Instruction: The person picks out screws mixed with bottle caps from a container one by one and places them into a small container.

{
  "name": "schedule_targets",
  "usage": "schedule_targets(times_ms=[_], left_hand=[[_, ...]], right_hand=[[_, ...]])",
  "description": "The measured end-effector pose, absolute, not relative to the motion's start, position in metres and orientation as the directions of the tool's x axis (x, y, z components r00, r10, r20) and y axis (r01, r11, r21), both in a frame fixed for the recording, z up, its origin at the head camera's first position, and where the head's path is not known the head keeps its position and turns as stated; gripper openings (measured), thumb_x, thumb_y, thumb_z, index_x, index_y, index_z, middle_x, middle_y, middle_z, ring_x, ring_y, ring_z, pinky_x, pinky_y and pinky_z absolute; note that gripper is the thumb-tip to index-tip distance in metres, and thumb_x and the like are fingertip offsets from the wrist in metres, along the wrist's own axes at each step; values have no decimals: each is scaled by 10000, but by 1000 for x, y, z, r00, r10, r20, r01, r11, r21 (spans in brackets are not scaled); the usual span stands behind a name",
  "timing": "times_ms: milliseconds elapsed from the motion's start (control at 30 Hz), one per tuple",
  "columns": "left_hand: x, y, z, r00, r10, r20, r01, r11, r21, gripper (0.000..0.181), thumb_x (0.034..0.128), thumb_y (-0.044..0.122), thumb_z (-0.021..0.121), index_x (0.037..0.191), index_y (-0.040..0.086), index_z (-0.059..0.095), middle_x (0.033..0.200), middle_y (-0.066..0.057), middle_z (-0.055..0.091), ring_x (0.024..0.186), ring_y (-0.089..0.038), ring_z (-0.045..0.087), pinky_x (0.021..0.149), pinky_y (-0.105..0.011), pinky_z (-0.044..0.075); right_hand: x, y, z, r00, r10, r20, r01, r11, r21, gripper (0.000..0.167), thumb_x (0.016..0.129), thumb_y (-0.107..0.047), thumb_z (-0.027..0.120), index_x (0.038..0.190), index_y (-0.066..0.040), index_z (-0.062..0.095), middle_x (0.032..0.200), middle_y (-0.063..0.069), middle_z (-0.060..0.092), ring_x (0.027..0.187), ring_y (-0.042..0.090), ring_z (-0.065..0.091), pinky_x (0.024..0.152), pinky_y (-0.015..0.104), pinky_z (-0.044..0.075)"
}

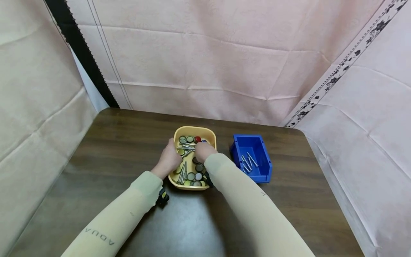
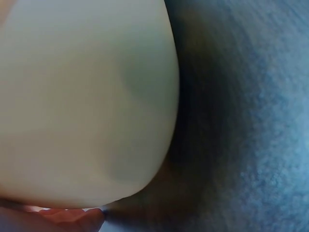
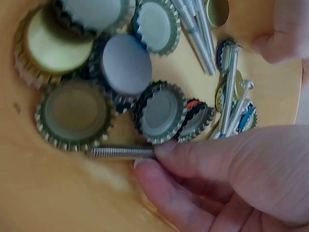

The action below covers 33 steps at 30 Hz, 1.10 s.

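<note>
Bottle caps [image 3: 159,113] and long metal bolts [image 3: 195,38] lie mixed in a yellow plastic tub [image 1: 210,135] on the table. My right hand [image 1: 204,152] reaches into it. In the right wrist view the thumb and index finger pinch one end of a threaded bolt [image 3: 123,152], beside the caps along the tub's wall. My left hand [image 1: 169,159] grips the tub's left side, its thumb over the rim. The left wrist view shows mostly the tub's blurred outer wall [image 2: 87,106], with fingers [image 2: 72,220] at the bottom edge.
To the right of the tub stands a blue plastic bin [image 1: 265,157] with several bolts [image 1: 249,162] in it. Both sit on a dark wooden table [image 1: 128,142] with rounded far corners. Pale cloth curtains [image 1: 224,64] hang behind and at both sides.
</note>
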State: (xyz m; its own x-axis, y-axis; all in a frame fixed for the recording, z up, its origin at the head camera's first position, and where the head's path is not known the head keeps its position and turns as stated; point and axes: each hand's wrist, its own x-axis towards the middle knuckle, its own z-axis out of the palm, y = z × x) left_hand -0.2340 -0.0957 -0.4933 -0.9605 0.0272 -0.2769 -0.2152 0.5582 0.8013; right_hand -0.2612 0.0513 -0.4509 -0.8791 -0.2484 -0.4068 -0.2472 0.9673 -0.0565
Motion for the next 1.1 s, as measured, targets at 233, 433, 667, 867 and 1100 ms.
schedule_targets(times_ms=[233, 433, 667, 867, 1100], left_hand=[[-234, -92, -494, -969, 11, -248, -194, 588, 785, 847, 805, -80, 547, 1517, 54, 108, 1237, -240, 500, 963, -331, 562, 768, -423, 509], [-235, -93, -495, -966, 17, -259, -197, 604, 772, 863, 814, -76, 553, 1525, 46, 79, 1257, -248, 494, 974, -328, 562, 779, -421, 505], [-234, -94, -493, -968, 22, -251, -187, 602, 776, 851, 819, -78, 557, 1519, 48, 89, 1223, -244, 509, 942, -318, 571, 734, -398, 510], [-234, -94, -491, -963, 20, -268, -206, 587, 783, 863, 826, -84, 551, 1528, 58, 68, 1267, -246, 485, 968, -327, 564, 767, -418, 519], [-234, -94, -491, -961, 22, -276, -210, 588, 781, 866, 838, -75, 545, 1535, 63, 51, 1338, -259, 444, 1056, -345, 535, 830, -450, 501]], right_hand=[[-261, 54, -449, -851, -270, -450, -282, 958, -41, 132, 921, -41, 524, 949, -41, 653, 920, 89, 598, 765, 203, 486, 652, 277, 413], [-262, 52, -440, -877, -274, -394, -255, 962, -101, 88, 899, -29, 571, 956, -47, 635, 850, 60, 586, 698, 180, 472, 610, 277, 400], [-264, 54, -417, -908, -223, -355, -153, 965, -215, 227, 849, -26, 607, 1067, -71, 566, 827, 55, 546, 650, 190, 453, 524, 314, 351], [-260, 64, -402, -919, -261, -295, -164, 935, -315, 261, 813, -52, 662, 1020, -63, 503, 844, 65, 530, 664, 184, 479, 542, 291, 406], [-257, 88, -384, -917, -262, -302, -129, 909, -397, 257, 841, -105, 662, 1014, -74, 474, 831, 85, 593, 641, 192, 564, 564, 314, 459]])
